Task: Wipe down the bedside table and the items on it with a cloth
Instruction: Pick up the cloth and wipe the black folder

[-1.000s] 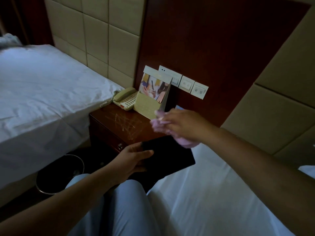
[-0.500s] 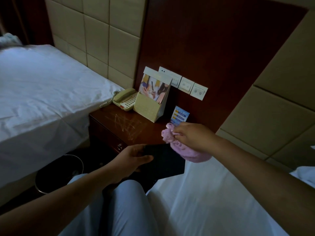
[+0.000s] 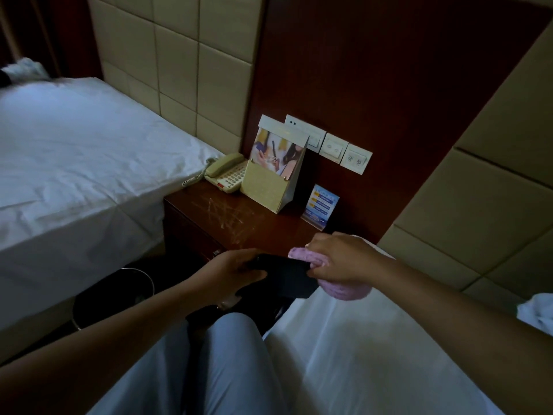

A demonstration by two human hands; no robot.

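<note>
A bunched pink cloth presses against a flat black item held off the scratched dark-wood desk, whose phone sits at eleven o'clock.

The front and middle of the bench top lie bare and open to a hand from the near edge; the rear strip is occupied: telephone at the left rear, upright brochure holder just beside it, small blue card stand at the right rear; a bed flanks the bench on the left; a waste bin stands on the floor below the left front corner; wall switches sit behind the holder.
</note>
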